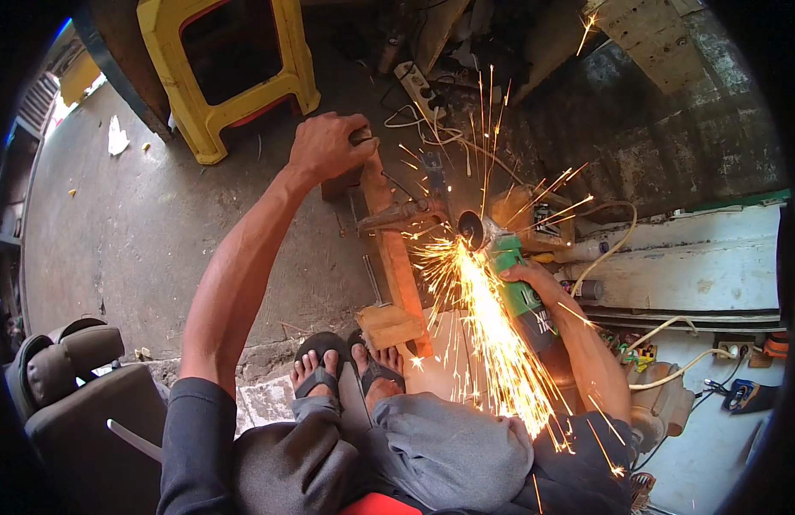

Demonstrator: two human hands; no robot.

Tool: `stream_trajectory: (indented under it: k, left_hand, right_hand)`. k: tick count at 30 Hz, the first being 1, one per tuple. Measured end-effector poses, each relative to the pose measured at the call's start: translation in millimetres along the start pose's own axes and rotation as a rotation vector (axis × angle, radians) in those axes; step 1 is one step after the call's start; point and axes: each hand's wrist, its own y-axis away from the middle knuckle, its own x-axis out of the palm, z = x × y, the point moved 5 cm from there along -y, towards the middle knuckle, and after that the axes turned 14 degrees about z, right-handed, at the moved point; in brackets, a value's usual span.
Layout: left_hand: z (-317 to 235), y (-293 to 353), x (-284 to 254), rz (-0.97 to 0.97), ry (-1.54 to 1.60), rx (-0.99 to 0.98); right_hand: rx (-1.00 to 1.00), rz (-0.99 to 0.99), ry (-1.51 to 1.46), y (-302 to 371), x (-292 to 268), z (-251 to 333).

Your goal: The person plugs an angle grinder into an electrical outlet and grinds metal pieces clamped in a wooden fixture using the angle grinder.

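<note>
My right hand [535,279] grips a green and black angle grinder [516,287]. Its disc [472,230] touches a rusty metal bar [399,215] and throws a bright stream of sparks [492,335] back toward my lap. My left hand [329,146] reaches forward and is closed over the far end of a long wooden beam [395,257] that lies on the floor under the bar. My sandalled feet [346,369] rest on the near end of the beam.
A yellow plastic stool [230,73] stands at the back left. A white power strip [417,88] and cables lie behind the beam. A grey seat [80,403] is at my left. A pale platform [698,266] with cords and chargers lies to the right.
</note>
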Motion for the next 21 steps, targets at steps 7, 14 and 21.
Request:
stream_trajectory:
  k: [7,14,21]
  left_hand:
    - [-2.2,0.5,-1.8,-0.023,-0.018,0.023]
    - [-4.4,-0.2,-6.0,0.016,-0.009,-0.017]
    - [1.5,-0.5,-2.5,0.069,0.000,-0.040]
  right_hand:
    - [0.021,-0.069,0.001,3.0,-4.5,0.8]
    - [-0.018,-0.026,0.065,2.0,9.0,25.5]
    - [-0.015,-0.071,0.106,-25.3,-3.2,53.6]
